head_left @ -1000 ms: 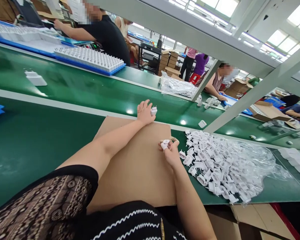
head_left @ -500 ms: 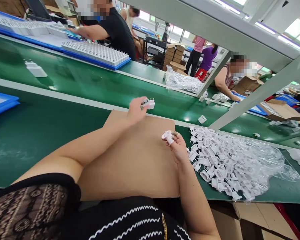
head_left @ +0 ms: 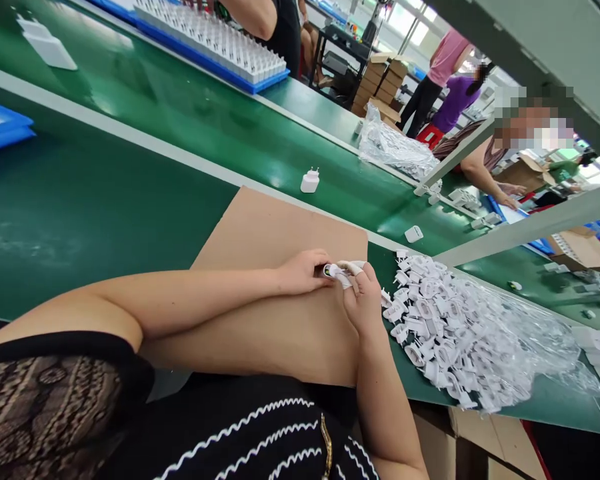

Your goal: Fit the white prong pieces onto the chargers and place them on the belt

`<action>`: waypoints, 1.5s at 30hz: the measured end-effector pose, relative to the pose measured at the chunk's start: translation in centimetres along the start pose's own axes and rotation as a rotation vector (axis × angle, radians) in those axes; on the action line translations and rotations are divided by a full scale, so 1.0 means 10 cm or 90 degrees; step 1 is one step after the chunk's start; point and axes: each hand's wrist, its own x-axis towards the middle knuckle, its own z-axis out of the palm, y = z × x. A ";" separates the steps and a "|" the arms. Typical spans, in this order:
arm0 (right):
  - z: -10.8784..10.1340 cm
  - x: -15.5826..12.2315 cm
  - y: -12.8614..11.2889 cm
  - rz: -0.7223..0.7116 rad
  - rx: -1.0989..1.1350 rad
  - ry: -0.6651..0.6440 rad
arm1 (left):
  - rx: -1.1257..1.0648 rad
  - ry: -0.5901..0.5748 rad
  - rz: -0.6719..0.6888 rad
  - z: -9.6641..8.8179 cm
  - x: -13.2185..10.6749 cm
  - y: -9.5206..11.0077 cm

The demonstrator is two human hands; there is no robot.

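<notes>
Over a brown cardboard sheet point(head_left: 260, 233) my two hands meet. My right hand point(head_left: 363, 297) pinches a small white plug part point(head_left: 341, 270), its fingertips wrapped in white covers. My left hand point(head_left: 303, 272) is closed at the same part, fingertips touching its left end. A finished white charger point(head_left: 309, 181) stands alone on the green conveyor belt point(head_left: 180, 120) beyond the cardboard. Just right of my right hand lies a heap of white plug parts point(head_left: 440, 320) on clear plastic.
A blue tray of white chargers point(head_left: 215, 40) sits across the belt, with another person behind it. A blue tray corner point(head_left: 0, 127) is at the left. A clear bag point(head_left: 395, 147), a loose white piece point(head_left: 413, 233), grey frame bars and other workers are at the right.
My left hand set the white charger on the belt and came back to join my right hand at the small part. The camera tilted down and to the right.
</notes>
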 end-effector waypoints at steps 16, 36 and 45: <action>0.10 0.07 -0.07 -0.037 -0.163 -0.039 | -0.028 -0.009 -0.008 -0.03 -0.01 0.09; 0.12 0.12 -0.04 -0.026 -0.243 -0.028 | 0.034 -0.007 -0.074 -0.02 0.04 0.03; 0.15 0.12 -0.11 0.046 -0.267 -0.051 | 0.076 0.016 -0.020 0.01 -0.03 0.05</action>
